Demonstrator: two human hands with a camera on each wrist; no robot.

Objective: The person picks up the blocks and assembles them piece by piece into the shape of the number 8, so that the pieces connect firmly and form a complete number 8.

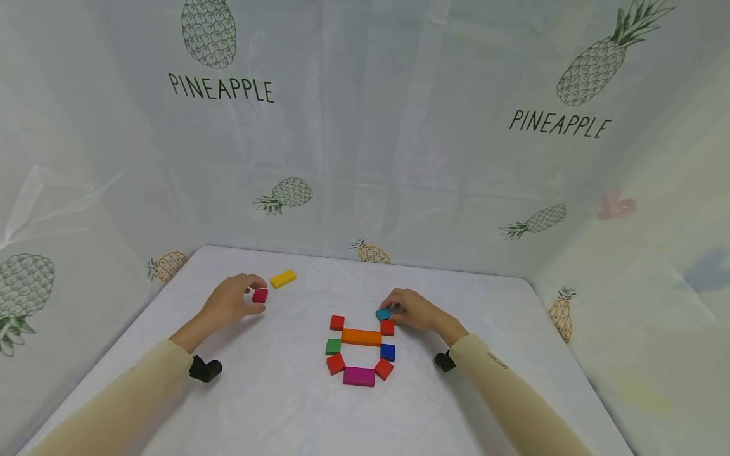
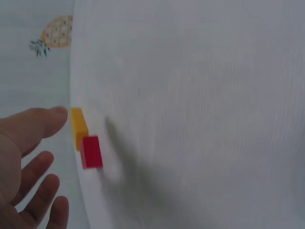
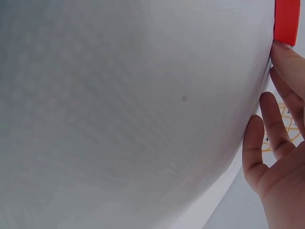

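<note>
My left hand [image 1: 230, 301] is around a red block [image 1: 260, 296] at the left, thumb and fingers parted. In the left wrist view, a gap shows between the left hand [image 2: 28, 167] and that red block [image 2: 91, 152]. A yellow block [image 1: 283, 278] lies just beyond it. On the right, my right hand [image 1: 415, 310] pinches a teal block [image 1: 383, 314] between thumb and fingers, right behind a red block [image 1: 388, 327]. The right wrist view catches the right hand [image 3: 281, 138] beside a red block [image 3: 287, 21]; the teal block is hidden there.
Between the hands and nearer me lies a figure of blocks: an orange bar [image 1: 362, 337], a green block [image 1: 333, 346], a blue block [image 1: 388, 352], a magenta block [image 1: 359, 377] and several red ones. A pineapple-print sheet [image 1: 382, 145] rises behind the white table [image 1: 256, 405].
</note>
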